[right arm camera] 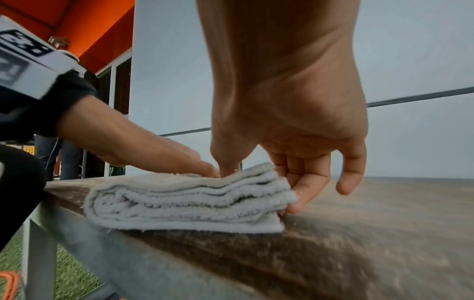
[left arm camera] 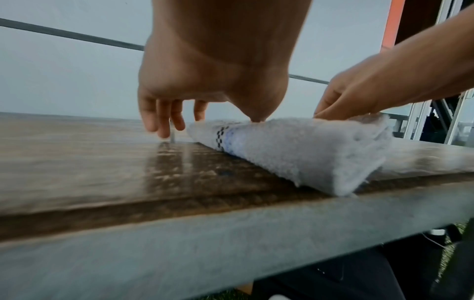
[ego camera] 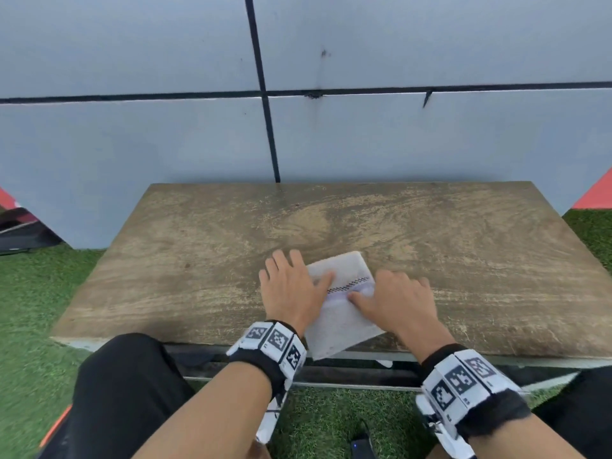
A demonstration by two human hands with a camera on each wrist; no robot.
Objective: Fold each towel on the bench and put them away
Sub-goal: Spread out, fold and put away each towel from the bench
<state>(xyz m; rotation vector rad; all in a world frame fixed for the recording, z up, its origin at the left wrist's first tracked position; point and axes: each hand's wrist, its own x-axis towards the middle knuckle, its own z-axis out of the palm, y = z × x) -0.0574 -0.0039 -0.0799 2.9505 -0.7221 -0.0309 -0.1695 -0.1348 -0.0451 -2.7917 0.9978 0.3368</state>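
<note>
While both hands press towel (ego camera: 341, 313) | bench (ego camera: 463, 260), wall (ego camera: 132, 144) behind

light: soft, even daylight | shadows: faint | wrist views: blurred, edges warped

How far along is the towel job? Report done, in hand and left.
Done: the towel lies folded in several layers at the bench's near edge.
In hand: the left hand rests on it; the right hand pinches its side.
Left: putting it away. No other towel shows.
</note>
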